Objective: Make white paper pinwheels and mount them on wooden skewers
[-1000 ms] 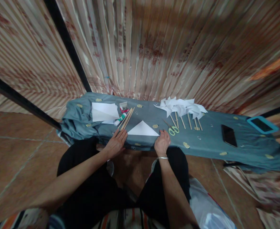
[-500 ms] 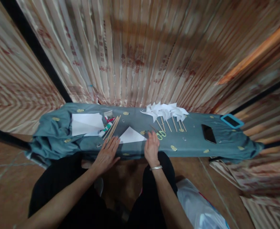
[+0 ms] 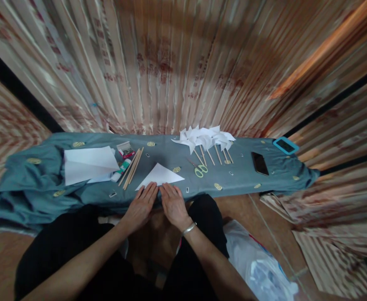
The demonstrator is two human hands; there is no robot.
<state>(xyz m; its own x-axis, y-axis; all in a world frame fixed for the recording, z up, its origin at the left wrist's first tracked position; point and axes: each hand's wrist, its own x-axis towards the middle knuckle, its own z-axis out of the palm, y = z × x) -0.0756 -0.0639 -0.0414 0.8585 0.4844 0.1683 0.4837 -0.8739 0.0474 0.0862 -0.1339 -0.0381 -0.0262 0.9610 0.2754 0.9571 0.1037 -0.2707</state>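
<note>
A white sheet of paper folded into a triangle (image 3: 160,173) lies flat near the front edge of the cloth-covered table. My left hand (image 3: 142,205) rests with its outstretched fingers on the paper's near edge. Close beside it, my right hand (image 3: 172,204) lies flat with fingertips on the same edge; a silver bracelet circles its wrist. To the left are several wooden sticks (image 3: 133,169) and a green-and-white glue stick (image 3: 120,170). Green-handled scissors (image 3: 199,169) lie to the right of the paper.
White sheets of paper (image 3: 89,163) are stacked at the left, near a small red box of pins (image 3: 126,149). Several paper pinwheels (image 3: 203,138) on sticks lie at the back. A phone (image 3: 259,163) and a blue-framed device (image 3: 285,145) are at the right. Below is a plastic bag (image 3: 255,259).
My right hand has moved left from the triangle's right corner to the middle of its near edge, beside my left hand. My left hand has come onto that edge. The view has shifted.
</note>
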